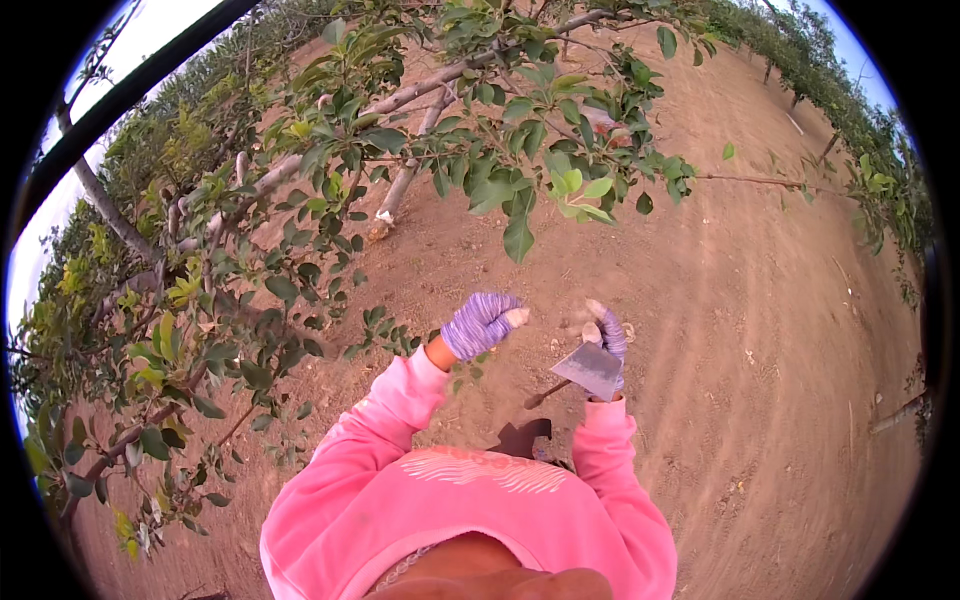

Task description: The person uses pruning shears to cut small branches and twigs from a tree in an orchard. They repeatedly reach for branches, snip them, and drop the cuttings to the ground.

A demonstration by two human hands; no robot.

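My left hand [480,325], in a purple knitted glove with pale fingertips, is held in front of my chest near the tree's leaves. Its fingers are curled in, and nothing shows in them. My right hand [612,334], gloved the same way, grips a short-handled hoe [590,368]. The hoe's flat, trapezoid metal blade covers part of the palm and wrist, while a thin brown shaft slants out below to the left. Between the two hands only bare soil shows.
A leafy tree branch [442,75] crosses the upper left and front, with a leaf cluster [517,225] hanging ahead of my hands. A trunk [405,180] meets the sandy ground [720,360] beyond. More trees [802,67] line the far right, and a thin branch [772,180] reaches across.
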